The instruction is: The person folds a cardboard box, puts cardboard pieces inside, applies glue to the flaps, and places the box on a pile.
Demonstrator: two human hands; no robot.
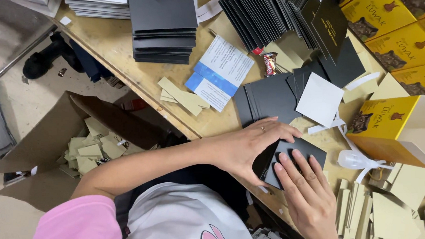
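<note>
Both hands are pressed onto a small black card folder (295, 158) at the near edge of the worktop (114, 46): the left hand (250, 145), a ring on one finger, curls over the folder's upper left edge with fingers bent, while the right hand (308, 192) lies flat and open on its face, fingers spread. Just beyond the folder lie more loose black cards (269, 98) and a white card (320, 98). To the folder's right stands an open yellow box (391, 126), with a white ribbon (360, 161) between them.
</note>
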